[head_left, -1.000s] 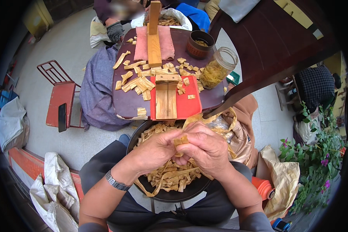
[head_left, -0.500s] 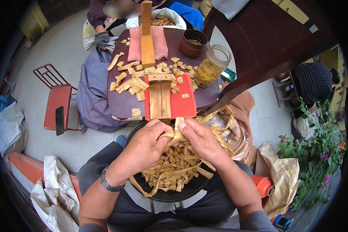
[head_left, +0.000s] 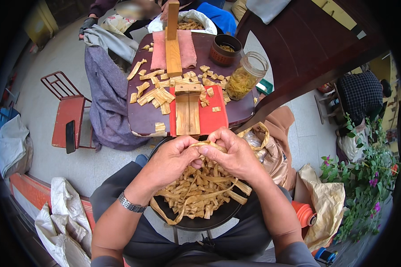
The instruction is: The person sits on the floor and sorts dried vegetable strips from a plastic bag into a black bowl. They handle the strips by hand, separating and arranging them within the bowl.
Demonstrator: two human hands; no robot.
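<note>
My left hand (head_left: 176,160) and my right hand (head_left: 236,155) meet above a black basin (head_left: 211,226) at my lap. Both are closed, with thumbs and fingertips pinching one tan fibrous strip (head_left: 209,144) stretched between them. Part of this strip is hidden behind the fingers. Underneath, the basin holds a heap of short tan pieces (head_left: 196,193) and several long loose strips. Just beyond my hands, a wooden block (head_left: 187,118) with a grooved face stands on a red cloth (head_left: 213,113) at the table's near edge.
Cut tan pieces (head_left: 158,95) lie scattered over the dark table (head_left: 140,118). A wooden stand (head_left: 173,58) rests on a pink cloth (head_left: 189,49). Nearby are a glass jar (head_left: 246,78) and a brown pot (head_left: 225,50). A red chair (head_left: 67,122) stands left; a co-worker sits across.
My hands have drawn closer together, and the strip that stuck up between them now lies low between the fingertips. Across the table, the co-worker's gloved hand has moved left and up with grey cloth.
</note>
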